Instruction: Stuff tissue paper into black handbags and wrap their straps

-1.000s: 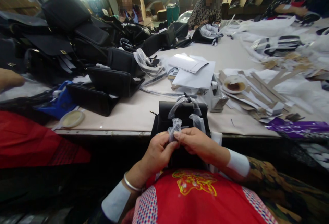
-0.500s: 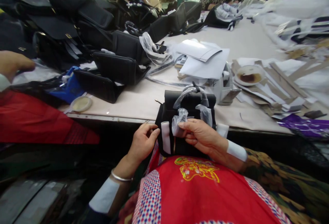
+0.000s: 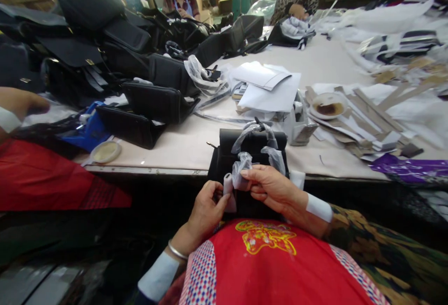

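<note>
A black handbag (image 3: 254, 141) leans upright against the table's front edge, above a red apron. Its arched handle (image 3: 252, 130) is wrapped in clear plastic. My right hand (image 3: 271, 186) pinches a crumpled piece of clear plastic wrap (image 3: 241, 169) on the bag's front. With thumb and forefinger, my left hand (image 3: 208, 207) grips a white wrapped strip (image 3: 228, 184) at the bag's left side. The fingers partly cover the strip, and the bag's lower front is in shadow.
Black bags (image 3: 154, 95) are piled at the left. Behind the handbag lie white sheets (image 3: 269, 90). Cardboard strips (image 3: 374, 113) and a stained bowl (image 3: 328, 105) lie right; a round dish (image 3: 106, 152) is left. A co-worker's arm (image 3: 21, 104) reaches in; other people sit across the table.
My left hand has moved right from the bag's side edge onto the white strip, which now tilts. My right hand keeps its pinch on the plastic wrap. The camera view has shifted slightly.
</note>
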The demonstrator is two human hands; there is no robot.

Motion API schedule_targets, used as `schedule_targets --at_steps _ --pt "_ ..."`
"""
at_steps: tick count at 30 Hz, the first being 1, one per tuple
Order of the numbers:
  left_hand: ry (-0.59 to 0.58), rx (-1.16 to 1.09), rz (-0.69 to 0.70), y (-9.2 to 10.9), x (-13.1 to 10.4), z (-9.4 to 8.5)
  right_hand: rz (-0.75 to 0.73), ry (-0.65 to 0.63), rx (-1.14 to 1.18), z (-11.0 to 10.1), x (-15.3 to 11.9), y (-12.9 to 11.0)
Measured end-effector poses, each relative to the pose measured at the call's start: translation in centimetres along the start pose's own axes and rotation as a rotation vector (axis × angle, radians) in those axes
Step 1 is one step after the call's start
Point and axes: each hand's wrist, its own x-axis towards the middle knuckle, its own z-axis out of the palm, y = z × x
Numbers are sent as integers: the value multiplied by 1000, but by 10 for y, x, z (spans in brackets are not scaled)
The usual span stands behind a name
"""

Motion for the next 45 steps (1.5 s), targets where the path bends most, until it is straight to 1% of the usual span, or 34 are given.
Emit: schedule_targets --at_steps 2,5,8,11,14,16,18,20,22,24,27,30,32,34,36,40,42,45 --pt "-18 1 -1 1 -3 2 0 -12 15 -2 1 1" --pt "-17 -42 -88 0 -6 6 16 -26 69 -2 2 5" --pt "6 -222 -181 -3 -8 7 45 -25 111 -3 2 9" --pt "2 -451 -221 -3 -15 0 43 -13 55 -5 1 13" --pt "-22 -520 -206 9 -19 -11 17 43 -57 -5 5 19" --pt "-52 -518 -178 23 -16 -16 -12 94 -117 -5 8 23" --pt "-68 -523 -147 39 -8 -16 -44 133 -146 -5 11 25" --pt "-86 -532 -121 51 2 -13 -44 135 -160 -6 12 25" --pt "-105 -531 -116 57 8 -8 -11 121 -179 -6 11 22" --pt "-105 -487 -105 56 10 -2 30 121 -201 -7 9 22" --pt "-15 -357 -33 50 6 5 59 140 -184 -8 8 27" --pt "69 -240 23 45 0 9 46 106 -112 -9 9 37" --pt "95 -190 -8 43 -3 11 28 67 -58 -8 9 43" --pt "104 -151 -81 42 -6 14 10 31 -13 -8 9 47" --pt "86 -127 -109 42 -7 16 -18 2 13 -8 9 50" --pt "-5 -127 -49 43 -5 19 -71 -25 16 -10 8 51" --pt "-44 -136 -67 44 -3 18 -74 -30 17 -11 8 50" --pt "-67 -187 -97 46 1 16 -69 -51 19 -13 7 47"
